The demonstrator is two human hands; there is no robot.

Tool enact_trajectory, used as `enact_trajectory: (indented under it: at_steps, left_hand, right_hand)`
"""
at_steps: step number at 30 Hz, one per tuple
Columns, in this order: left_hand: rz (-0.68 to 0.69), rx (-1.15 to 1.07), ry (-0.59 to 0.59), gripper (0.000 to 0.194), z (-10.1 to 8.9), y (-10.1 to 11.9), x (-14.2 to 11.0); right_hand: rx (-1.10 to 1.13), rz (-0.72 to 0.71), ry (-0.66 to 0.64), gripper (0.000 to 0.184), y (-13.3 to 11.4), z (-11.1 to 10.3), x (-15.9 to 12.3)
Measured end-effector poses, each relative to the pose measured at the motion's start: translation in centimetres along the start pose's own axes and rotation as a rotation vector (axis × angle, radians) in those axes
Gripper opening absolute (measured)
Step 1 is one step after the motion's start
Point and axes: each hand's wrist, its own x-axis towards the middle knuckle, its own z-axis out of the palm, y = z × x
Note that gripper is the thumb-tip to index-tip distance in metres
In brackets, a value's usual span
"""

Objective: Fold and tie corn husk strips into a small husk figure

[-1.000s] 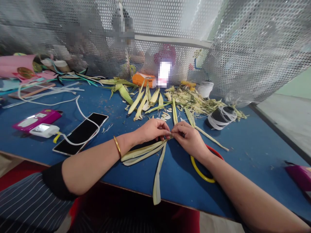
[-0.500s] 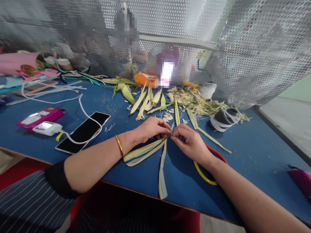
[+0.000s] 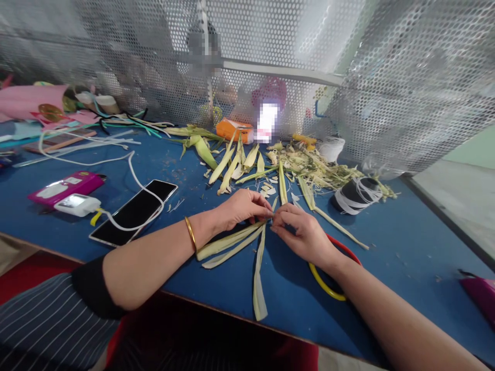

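Note:
My left hand (image 3: 243,207), with a gold bangle at the wrist, pinches the gathered end of several pale green corn husk strips (image 3: 226,240). The strips fan out toward me and to the left over the blue table. Fingertip to fingertip with it, my right hand (image 3: 299,228) is closed in a pinch at the same spot. What its fingers hold is too small to make out. Under my right wrist lies a red and yellow ring (image 3: 325,285). Just beyond my hands are more husk pieces (image 3: 282,180) and small white scraps (image 3: 267,190).
A black cone of white thread (image 3: 356,195) lies to the right, beside a heap of shredded husk (image 3: 309,167). On the left are a phone (image 3: 133,212), a white cable and a magenta device (image 3: 65,188). A perforated metal screen (image 3: 270,41) closes off the back.
The two hands stay together over the husk ends. My right fingers have shifted slightly, and the whole view has moved a little.

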Motion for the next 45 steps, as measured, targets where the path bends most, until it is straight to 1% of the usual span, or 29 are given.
enact_trajectory:
  at_steps: [2, 3, 5, 6, 7, 9, 12, 14, 16, 19, 24, 27, 29, 31, 34, 37, 39, 42, 45]
  left_hand:
    - [0.006, 0.000, -0.006, 0.012, -0.1, 0.0, 0.0]
    - [0.007, -0.001, -0.009, 0.012, -0.1, 0.0, 0.0]
    - [0.009, -0.006, -0.015, 0.013, -0.2, 0.0, 0.0]
    - [0.013, -0.004, -0.020, 0.014, -0.2, -0.1, 0.1]
    - [0.021, 0.005, -0.025, 0.014, -0.2, -0.1, 0.1]
    - [0.049, 0.042, -0.041, 0.013, -0.3, -0.1, 0.2]
    - [0.093, 0.128, -0.061, 0.009, -0.3, -0.2, 0.3]
    - [0.154, 0.205, -0.052, 0.006, -0.4, -0.3, 0.4]
    - [0.259, 0.329, -0.018, 0.006, -0.4, -0.4, 0.4]
    - [0.387, 0.536, 0.053, 0.012, -0.2, -0.4, 0.1]
    - [0.499, 0.826, 0.186, 0.013, 0.3, -0.5, -0.2]
    - [0.567, 0.948, 0.190, 0.011, 0.5, -0.8, -0.1]
    - [0.608, 0.973, 0.198, 0.010, 0.6, -1.0, -0.1]
    - [0.630, 0.966, 0.228, 0.010, 0.7, -1.1, -0.2]
    - [0.655, 0.957, 0.253, 0.008, 0.8, -1.0, -0.3]
    - [0.705, 0.948, 0.262, 0.009, 1.0, -1.0, -0.4]
    - [0.746, 0.936, 0.272, 0.009, 1.0, -1.1, -0.4]
    - [0.824, 0.898, 0.296, 0.008, 1.1, -1.3, -0.2]
    - [0.883, 0.844, 0.313, 0.008, 1.1, -1.5, -0.1]
  right_hand:
    - [0.019, 0.020, 0.012, 0.017, 0.1, 0.0, 0.0]
    - [0.036, 0.052, 0.035, 0.016, 0.1, 0.0, 0.0]
    - [0.116, 0.162, 0.112, 0.008, 0.5, 0.1, 0.1]
    - [0.180, 0.224, 0.147, 0.007, 0.8, 0.2, 0.1]
    - [0.250, 0.278, 0.164, 0.013, 1.0, 0.3, 0.2]
    - [0.358, 0.334, 0.134, 0.024, 1.6, 0.5, 0.3]
    - [0.342, 0.319, 0.055, 0.026, 2.0, 0.7, 0.3]
    - [0.289, 0.297, 0.041, 0.025, 1.9, 0.8, 0.2]
    - [0.256, 0.285, 0.036, 0.023, 1.9, 0.8, 0.2]
    - [0.230, 0.280, 0.039, 0.021, 1.7, 0.8, 0.1]
    - [0.244, 0.282, 0.039, 0.023, 1.4, 0.7, 0.2]
    - [0.242, 0.289, 0.038, 0.015, 1.2, 0.6, 0.2]
    - [0.266, 0.313, 0.071, 0.014, 1.2, 0.7, 0.2]
    - [0.317, 0.359, 0.108, 0.016, 1.4, 0.8, 0.3]
    - [0.374, 0.403, 0.114, 0.018, 1.9, 0.8, 0.4]
    - [0.344, 0.380, 0.091, 0.017, 2.1, 0.7, 0.6]
    - [0.307, 0.373, 0.103, 0.016, 2.0, 0.7, 0.6]
    - [0.281, 0.397, 0.138, 0.015, 1.9, 0.6, 0.6]
    - [0.296, 0.435, 0.144, 0.018, 1.7, 0.5, 0.6]
